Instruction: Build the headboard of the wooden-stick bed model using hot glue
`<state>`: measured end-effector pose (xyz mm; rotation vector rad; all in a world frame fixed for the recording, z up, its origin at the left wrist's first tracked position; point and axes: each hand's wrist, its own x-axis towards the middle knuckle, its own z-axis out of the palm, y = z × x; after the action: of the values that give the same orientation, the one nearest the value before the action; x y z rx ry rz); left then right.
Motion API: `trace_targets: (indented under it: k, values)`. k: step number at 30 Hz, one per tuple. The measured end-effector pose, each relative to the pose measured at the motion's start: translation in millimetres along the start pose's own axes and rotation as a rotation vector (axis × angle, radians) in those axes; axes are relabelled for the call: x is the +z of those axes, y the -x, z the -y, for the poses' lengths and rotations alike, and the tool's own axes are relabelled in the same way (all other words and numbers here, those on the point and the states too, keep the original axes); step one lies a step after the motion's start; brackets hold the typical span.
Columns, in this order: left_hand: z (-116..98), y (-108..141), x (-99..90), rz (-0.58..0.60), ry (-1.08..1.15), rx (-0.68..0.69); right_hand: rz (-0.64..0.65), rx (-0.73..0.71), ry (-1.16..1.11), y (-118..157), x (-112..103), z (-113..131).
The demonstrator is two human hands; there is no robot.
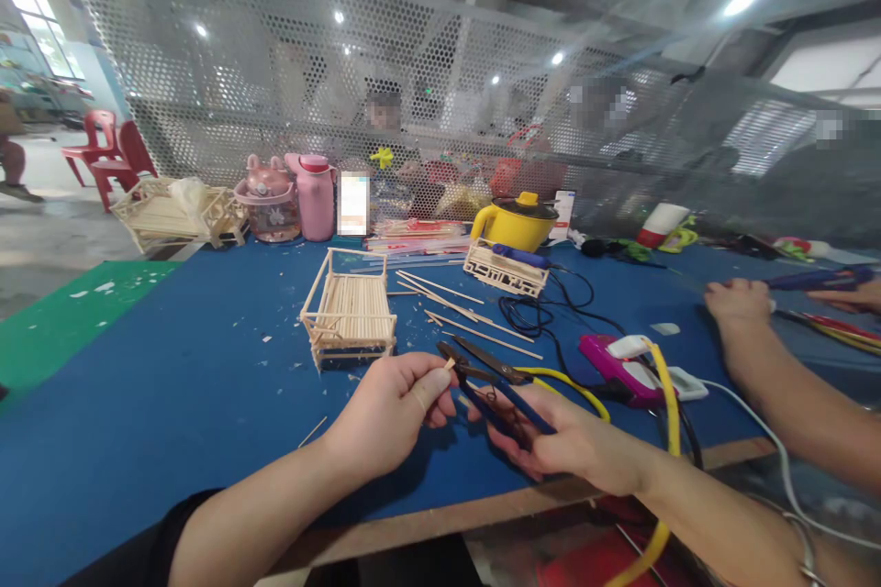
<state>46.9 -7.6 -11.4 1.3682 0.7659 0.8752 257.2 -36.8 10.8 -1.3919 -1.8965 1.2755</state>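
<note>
Between thumb and fingers, my left hand (395,408) pinches a short wooden stick (450,364), whose end meets the jaws of the pliers. My right hand (543,436) grips the dark blue handles of these cutting pliers (474,374). Just behind the pliers lies a pair of scissors (492,358) with yellow handles. A small bed-like frame of wooden sticks (354,307) stands on the blue table beyond my left hand. Several loose thin sticks (474,316) lie to the right of that frame.
A purple power strip (623,371) with a yellow cable sits right of my hands. Behind are a glue gun (519,257) on a stick rack, a yellow pot (516,225), a pink jug (317,202) and another stick model (179,213). A co-worker's hand (740,307) is at the right.
</note>
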Motion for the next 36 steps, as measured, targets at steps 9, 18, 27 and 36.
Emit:
trace_targets:
  k: [9, 18, 27, 36]
  values:
    - [4.3, -6.4, -1.5, -0.139, -0.073, -0.086, -0.370, -0.136, 0.689, -8.0, 11.9, -3.2]
    - [8.1, 15.7, 2.7, 0.044, -0.437, 0.012, -0.408, 0.171, 0.994, -31.3, 22.5, 5.7]
    - [6.3, 35.3, -34.0, -0.261, -0.270, -0.142, -0.468, -0.221, 0.758, -73.7, 40.6, 17.1]
    - [12.1, 31.6, -41.1, -0.303, 0.182, -0.121, -0.056, -0.143, -0.457, -79.6, 76.9, 30.7]
